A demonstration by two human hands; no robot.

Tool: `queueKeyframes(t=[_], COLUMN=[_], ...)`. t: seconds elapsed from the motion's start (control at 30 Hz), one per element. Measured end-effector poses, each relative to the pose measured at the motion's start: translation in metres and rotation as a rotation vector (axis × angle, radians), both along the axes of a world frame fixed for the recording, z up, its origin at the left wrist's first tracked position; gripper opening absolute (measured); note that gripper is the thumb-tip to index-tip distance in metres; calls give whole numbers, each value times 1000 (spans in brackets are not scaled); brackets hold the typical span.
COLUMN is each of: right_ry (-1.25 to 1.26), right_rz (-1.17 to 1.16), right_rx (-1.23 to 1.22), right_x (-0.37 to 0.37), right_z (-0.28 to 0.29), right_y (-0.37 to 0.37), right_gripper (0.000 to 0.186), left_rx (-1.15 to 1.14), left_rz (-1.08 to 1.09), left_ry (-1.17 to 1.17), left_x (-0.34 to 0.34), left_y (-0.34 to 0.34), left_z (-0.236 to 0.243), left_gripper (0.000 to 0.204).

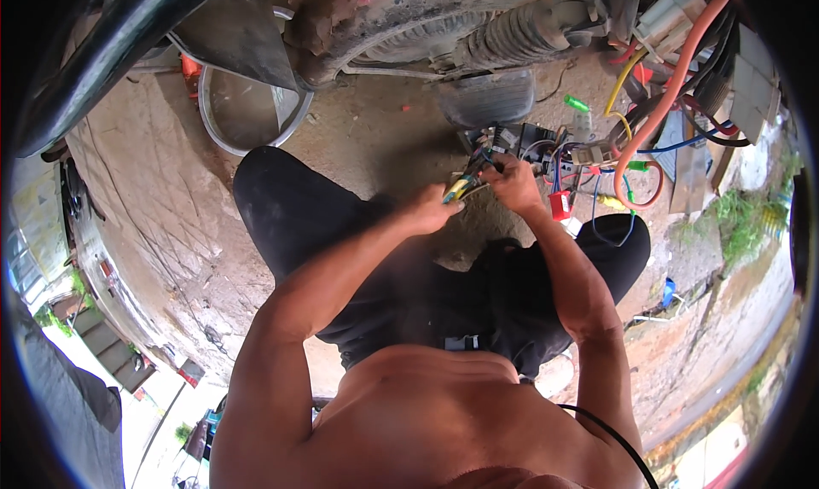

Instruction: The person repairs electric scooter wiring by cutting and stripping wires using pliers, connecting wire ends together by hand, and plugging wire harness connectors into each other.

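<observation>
My left hand point(433, 209) grips a yellow-and-dark hand tool, apparently pliers point(461, 184), angled up toward a dark electronic unit point(531, 139) with attached wires. My right hand point(509, 178) is closed just right of the tool's head, pinching what looks like a thin wire. Several coloured leads run from the unit, with a red connector point(560, 206) hanging below my right wrist's level and a green connector point(577, 104) above. A thick orange cable point(678, 71) loops down at the right. The exact contact at my fingertips is too small to make out.
Above are a dusty vehicle's underside with a ribbed boot point(520, 37) and a black tube point(102, 79). A metal basin point(254, 109) lies at upper left, a dark plastic piece point(486, 96) behind the unit. My legs are bent on the dirty ground point(171, 250); weeds grow at right.
</observation>
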State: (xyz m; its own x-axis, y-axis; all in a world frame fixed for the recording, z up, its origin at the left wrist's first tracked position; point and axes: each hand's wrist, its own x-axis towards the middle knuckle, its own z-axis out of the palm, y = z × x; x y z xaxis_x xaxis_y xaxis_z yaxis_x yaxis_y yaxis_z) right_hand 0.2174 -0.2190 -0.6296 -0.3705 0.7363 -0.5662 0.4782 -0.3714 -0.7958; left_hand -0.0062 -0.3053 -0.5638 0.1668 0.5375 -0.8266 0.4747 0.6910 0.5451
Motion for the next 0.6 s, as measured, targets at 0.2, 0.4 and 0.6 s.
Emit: queueKeyframes(t=[0.2, 0.4, 0.6], right_ry=[-204, -136, 42], right_rz=[216, 261, 45], right_rx=[428, 480, 172], right_x=[-5, -13, 11], right_z=[24, 48, -34], right_y=[-2, 2, -7], right_gripper=[28, 24, 23], left_rx=[-23, 53, 20], left_rz=[-30, -35, 6], left_ry=[-10, 72, 84], left_x=[4, 5, 16], left_y=[12, -2, 13], left_z=[21, -5, 29], left_gripper=[36, 34, 29])
